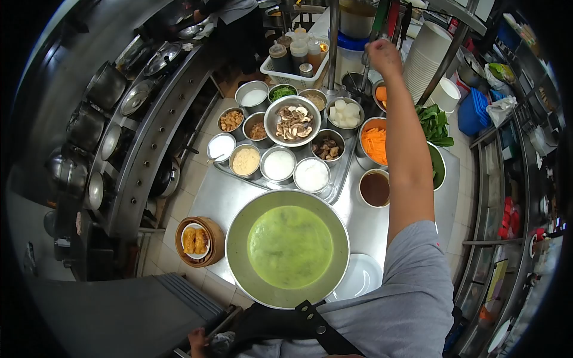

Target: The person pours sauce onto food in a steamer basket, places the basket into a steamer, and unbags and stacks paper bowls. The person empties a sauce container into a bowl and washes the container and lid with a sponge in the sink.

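Note:
My right hand is raised at the end of an outstretched arm, its fingers closed beside a metal upright and hanging utensils; what it grips is too small to make out. Low at the left, my left hand has curled fingers near a clear, crinkled item, and its contents are hidden. Between my arms a large metal bowl of green liquid stands on the steel table. Beyond it, a bowl of sliced mushrooms sits above several small containers, and a container of orange strips is beside my right forearm.
A bamboo steamer stands at the table's left edge. A white plate lies partly under the large bowl. Sauce bottles fill a white basket. Lidded pots line the left counter. Another person stands at the back.

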`<state>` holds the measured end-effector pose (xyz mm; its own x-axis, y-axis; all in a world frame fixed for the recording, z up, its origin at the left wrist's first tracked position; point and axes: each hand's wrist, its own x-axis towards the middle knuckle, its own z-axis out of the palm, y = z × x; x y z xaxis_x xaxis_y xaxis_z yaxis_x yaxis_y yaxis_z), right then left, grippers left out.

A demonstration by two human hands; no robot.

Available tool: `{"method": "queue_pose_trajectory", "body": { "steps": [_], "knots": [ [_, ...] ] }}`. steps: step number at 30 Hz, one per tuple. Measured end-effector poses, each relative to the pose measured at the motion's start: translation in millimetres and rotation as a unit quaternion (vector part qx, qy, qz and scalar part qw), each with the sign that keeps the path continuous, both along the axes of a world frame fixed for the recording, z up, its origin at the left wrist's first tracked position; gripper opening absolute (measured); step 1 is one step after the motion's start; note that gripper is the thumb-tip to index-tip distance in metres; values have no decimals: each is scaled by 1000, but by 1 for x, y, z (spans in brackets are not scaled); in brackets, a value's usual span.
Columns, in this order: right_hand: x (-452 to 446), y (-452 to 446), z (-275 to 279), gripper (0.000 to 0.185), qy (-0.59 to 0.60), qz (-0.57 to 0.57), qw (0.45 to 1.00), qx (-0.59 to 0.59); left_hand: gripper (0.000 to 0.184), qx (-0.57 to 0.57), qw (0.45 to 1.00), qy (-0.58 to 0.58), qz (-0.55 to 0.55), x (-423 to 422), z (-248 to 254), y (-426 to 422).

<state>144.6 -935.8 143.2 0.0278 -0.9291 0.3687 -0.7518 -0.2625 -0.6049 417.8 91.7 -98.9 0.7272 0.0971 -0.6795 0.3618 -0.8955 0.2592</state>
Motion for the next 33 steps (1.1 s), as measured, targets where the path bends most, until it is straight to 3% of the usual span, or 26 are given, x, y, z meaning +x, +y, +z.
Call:
{"method": "queue_pose_trajectory", "body": {
  "steps": [4, 7, 10, 13, 18, 21, 23, 25, 26, 27, 28, 29, 30, 33],
  "knots": [
    [4, 19, -37, 43, 164, 148, 951, 218, 20, -45, 999, -1, -23, 7, -5, -1],
    [13, 22, -80, 50, 231, 138, 950, 155, 21, -80, 997, -17, 16, 10, -8, -10],
    [17, 25, -83, 54, 259, 135, 938, 186, 21, -46, 999, -16, -2, 6, -3, -17],
    [19, 24, -79, 50, 257, 136, 938, 189, 19, -25, 999, -23, -27, 6, -10, -13],
    [17, 25, -74, 41, 168, 1, 976, 137, 15, -18, 1000, -19, 11, -2, -17, -7],
    [16, 29, -77, 44, 127, -25, 983, 127, 23, -140, 989, -26, 48, -5, -14, -5],
    [13, 27, -81, 47, 124, -7, 985, 116, 24, -213, 972, -97, 10, 12, -30, -13],
    [14, 19, -93, 49, 145, 49, 982, 110, 23, -218, 968, -123, 10, 13, 6, -65],
    [12, 4, -112, 53, 117, 59, 988, 82, 21, -273, 955, -117, -14, 33, -2, -67],
    [10, -3, -118, 58, 135, 112, 982, 72, 20, -293, 941, -146, 88, 39, 6, -103],
    [11, -10, -123, 63, 121, 131, 981, 80, 25, -358, 918, -153, 82, 58, -2, -115],
    [8, -4, -121, 64, 104, 136, 984, 57, 32, -287, 942, -158, 78, 48, 50, -178],
    [7, 2, -105, 60, 124, 153, 976, 91, 38, -288, 941, -151, 93, 47, 77, -217],
    [6, 79, -47, 54, 47, 194, 978, 59, 49, -341, 930, -134, -24, 73, 79, -264]
  ]
}}
